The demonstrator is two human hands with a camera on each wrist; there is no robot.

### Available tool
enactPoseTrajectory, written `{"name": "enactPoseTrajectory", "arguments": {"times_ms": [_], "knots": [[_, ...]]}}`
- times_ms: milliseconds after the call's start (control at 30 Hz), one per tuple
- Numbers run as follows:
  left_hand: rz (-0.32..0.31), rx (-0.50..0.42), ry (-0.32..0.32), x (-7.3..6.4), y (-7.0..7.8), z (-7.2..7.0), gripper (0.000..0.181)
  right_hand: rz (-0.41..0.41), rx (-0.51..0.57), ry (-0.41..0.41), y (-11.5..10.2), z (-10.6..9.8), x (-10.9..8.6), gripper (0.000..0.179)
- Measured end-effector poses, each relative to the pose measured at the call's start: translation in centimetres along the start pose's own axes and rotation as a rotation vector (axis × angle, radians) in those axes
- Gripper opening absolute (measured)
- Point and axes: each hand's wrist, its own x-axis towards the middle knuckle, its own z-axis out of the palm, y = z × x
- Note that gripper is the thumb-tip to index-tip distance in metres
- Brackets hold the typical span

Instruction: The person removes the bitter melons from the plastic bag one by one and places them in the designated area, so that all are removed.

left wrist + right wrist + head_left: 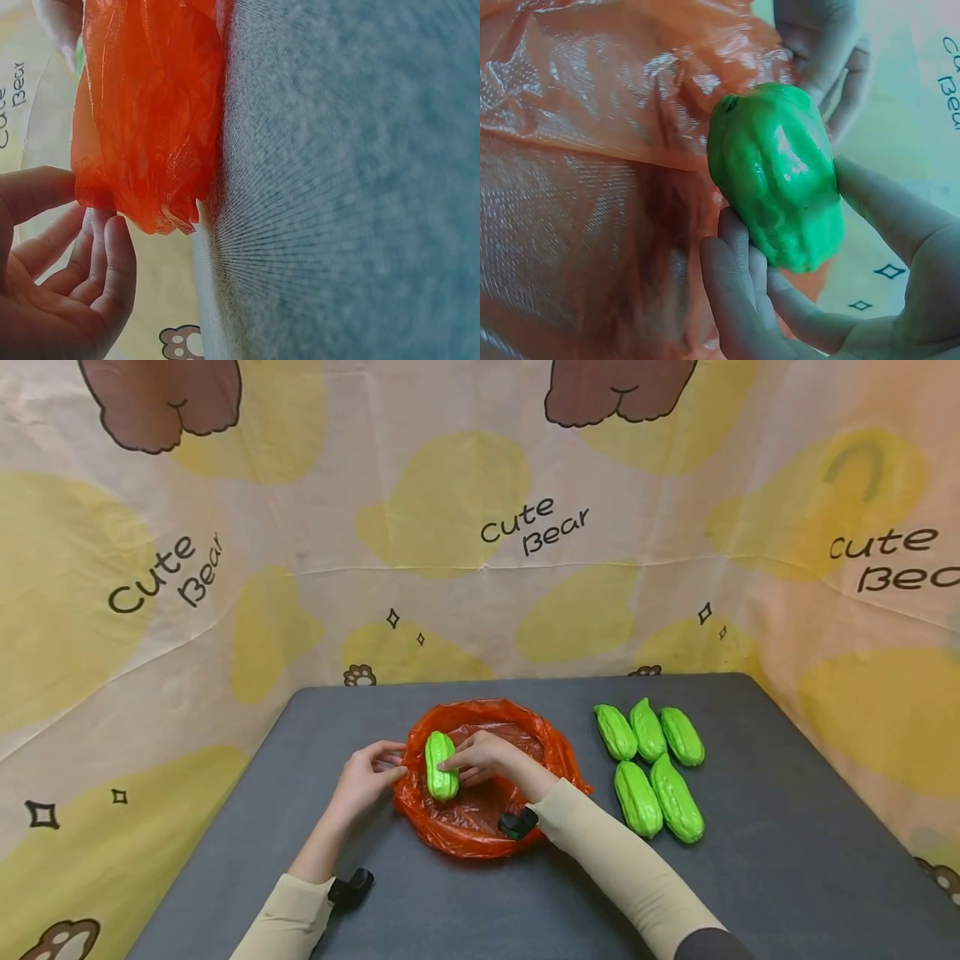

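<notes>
An orange-red plastic bag [472,852] sits on the table with its mouth spread wide and its rim rolled into a ring. My left hand [367,781] pinches the bag's left edge between thumb and fingers; in the left wrist view the thumb and fingertips meet at the edge of the bag [150,112]. Over the left part of the opening, my right hand [487,756] holds a glossy, bumpy green bitter melon [442,768]. The right wrist view has the bitter melon [780,180] between the thumb on one side and the fingers on the other.
Several more green bitter melons lie in two rows right of the bag, among them one at the back [648,731] and one in front [677,800]. The dark grey table [450,910] meets a printed cloth backdrop [450,502] behind and at both sides.
</notes>
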Motion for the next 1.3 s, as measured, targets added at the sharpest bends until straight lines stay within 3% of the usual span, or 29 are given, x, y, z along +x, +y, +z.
{"name": "enactPoseTrajectory", "arguments": {"times_ms": [300,667,1300], "knots": [[0.003,-0.003,-0.005,-0.2,-0.1,0.0,0.034,-0.023,0.055,-0.042,-0.6,-0.9,-1.7,0.070],[0.010,-0.004,-0.005,0.0,0.1,0.0,0.033,-0.109,-0.015,-0.041,-1.0,-2.4,-3.6,0.067],[0.013,-0.015,-0.009,-0.1,0.1,-0.1,0.033,-0.143,-0.088,0.022,-1.3,-4.4,-6.3,0.070]]}}
